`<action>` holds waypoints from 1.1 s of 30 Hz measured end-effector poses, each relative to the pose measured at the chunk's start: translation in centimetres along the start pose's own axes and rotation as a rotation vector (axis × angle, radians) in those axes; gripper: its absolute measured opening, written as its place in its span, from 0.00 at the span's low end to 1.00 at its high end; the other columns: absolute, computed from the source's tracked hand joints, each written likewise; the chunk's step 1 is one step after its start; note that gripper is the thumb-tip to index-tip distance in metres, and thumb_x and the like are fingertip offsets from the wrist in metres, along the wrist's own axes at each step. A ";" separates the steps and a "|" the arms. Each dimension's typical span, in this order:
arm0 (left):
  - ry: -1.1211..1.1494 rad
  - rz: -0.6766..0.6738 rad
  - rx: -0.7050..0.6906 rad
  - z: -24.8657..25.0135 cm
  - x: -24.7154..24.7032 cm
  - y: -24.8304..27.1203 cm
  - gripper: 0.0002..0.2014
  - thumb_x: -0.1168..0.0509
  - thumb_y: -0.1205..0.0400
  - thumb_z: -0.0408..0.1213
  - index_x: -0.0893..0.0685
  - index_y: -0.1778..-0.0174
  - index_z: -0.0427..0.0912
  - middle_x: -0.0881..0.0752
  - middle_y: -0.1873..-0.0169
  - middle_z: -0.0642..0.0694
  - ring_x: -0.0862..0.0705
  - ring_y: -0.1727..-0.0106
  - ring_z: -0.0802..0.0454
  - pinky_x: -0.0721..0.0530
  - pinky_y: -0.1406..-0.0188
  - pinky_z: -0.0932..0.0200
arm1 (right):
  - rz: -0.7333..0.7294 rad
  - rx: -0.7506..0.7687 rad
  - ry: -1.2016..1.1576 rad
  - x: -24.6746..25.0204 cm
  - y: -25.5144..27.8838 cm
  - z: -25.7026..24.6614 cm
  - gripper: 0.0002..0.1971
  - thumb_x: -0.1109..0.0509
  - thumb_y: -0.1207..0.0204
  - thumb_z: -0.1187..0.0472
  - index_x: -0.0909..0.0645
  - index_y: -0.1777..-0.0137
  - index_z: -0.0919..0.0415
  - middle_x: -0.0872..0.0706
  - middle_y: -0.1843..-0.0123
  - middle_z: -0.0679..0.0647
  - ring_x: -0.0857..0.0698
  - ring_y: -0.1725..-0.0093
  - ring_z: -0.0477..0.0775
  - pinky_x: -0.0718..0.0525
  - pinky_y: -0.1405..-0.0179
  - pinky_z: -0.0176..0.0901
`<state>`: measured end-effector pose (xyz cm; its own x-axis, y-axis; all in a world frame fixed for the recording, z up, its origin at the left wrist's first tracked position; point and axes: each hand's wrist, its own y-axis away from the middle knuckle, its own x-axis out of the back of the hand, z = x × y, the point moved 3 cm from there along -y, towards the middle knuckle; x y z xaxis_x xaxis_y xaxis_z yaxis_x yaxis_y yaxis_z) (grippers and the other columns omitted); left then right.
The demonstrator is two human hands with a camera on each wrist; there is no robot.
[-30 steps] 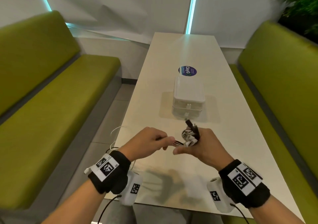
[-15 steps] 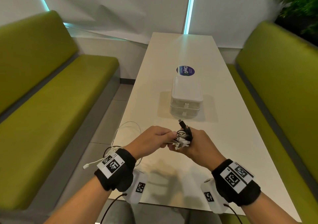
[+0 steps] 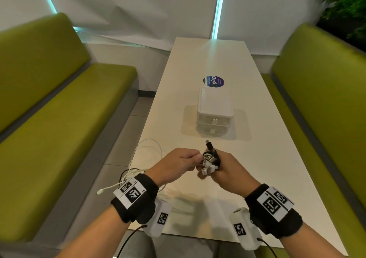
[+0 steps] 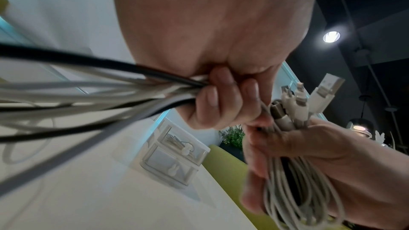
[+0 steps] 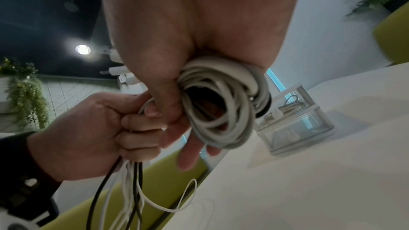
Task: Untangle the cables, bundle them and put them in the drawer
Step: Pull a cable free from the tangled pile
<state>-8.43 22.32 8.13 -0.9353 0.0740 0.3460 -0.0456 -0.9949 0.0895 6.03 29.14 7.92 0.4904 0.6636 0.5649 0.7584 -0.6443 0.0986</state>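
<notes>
My left hand (image 3: 178, 161) is clenching the loose cables (image 3: 146, 154), whose slack is now looping out over the table (image 3: 257, 158) edge. My right hand (image 3: 227, 167) is gripping the growing coil (image 3: 211, 159) (bundling nearly finished); the drawer box (image 3: 214, 115) is waiting beyond, shut.

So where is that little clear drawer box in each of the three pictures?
Head view: the drawer box stands mid-table, beyond both hands.
Left wrist view: the box sits centre frame, below the left hand, tilted.
Right wrist view: it sits at right, beside the cable coil on the right hand.
Shared landmark: the white table.
</notes>
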 end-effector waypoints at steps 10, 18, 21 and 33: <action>-0.420 -0.075 -0.048 0.7 0.9 -0.1 0.19 0.41 0.14 0.50 0.22 0.72 0.53 0.25 0.78 0.55 0.29 0.73 0.60 0.31 0.68 0.59 | -0.088 0.023 -0.064 -0.1 0.7 -0.7 0.01 0.24 0.25 0.57 0.14 0.56 0.51 0.11 0.60 0.44 0.16 0.63 0.39 0.18 0.59 0.39; -0.376 -0.098 0.034 0.3 2.0 1.0 0.22 0.43 0.15 0.57 0.21 0.70 0.47 0.28 0.80 0.56 0.32 0.78 0.61 0.33 0.75 0.66 | 0.046 0.012 -0.058 0.8 0.8 -0.7 0.24 0.24 0.28 0.44 0.33 0.73 0.54 0.32 0.76 0.42 0.36 0.73 0.45 0.38 0.72 0.38; -0.474 -0.044 -0.029 0.6 2.2 0.5 0.20 0.44 0.13 0.53 0.21 0.69 0.49 0.25 0.77 0.53 0.29 0.75 0.59 0.32 0.70 0.61 | 0.026 -0.003 -0.053 1.0 0.7 -0.8 0.23 0.23 0.28 0.47 0.32 0.72 0.56 0.31 0.77 0.41 0.35 0.75 0.44 0.37 0.74 0.36; -0.479 0.050 -0.125 0.3 1.7 -0.2 0.18 0.42 0.14 0.54 0.17 0.66 0.52 0.22 0.77 0.55 0.27 0.75 0.59 0.30 0.70 0.59 | -0.046 -0.049 -0.177 0.6 0.8 -1.0 0.14 0.26 0.22 0.59 0.17 0.70 0.47 0.22 0.81 0.46 0.29 0.81 0.50 0.29 0.75 0.43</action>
<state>-9.92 22.68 9.00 -0.6726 0.0200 0.7397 -0.0741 -0.9964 -0.0404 6.53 28.66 9.18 0.5273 0.7463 0.4061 0.7617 -0.6270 0.1634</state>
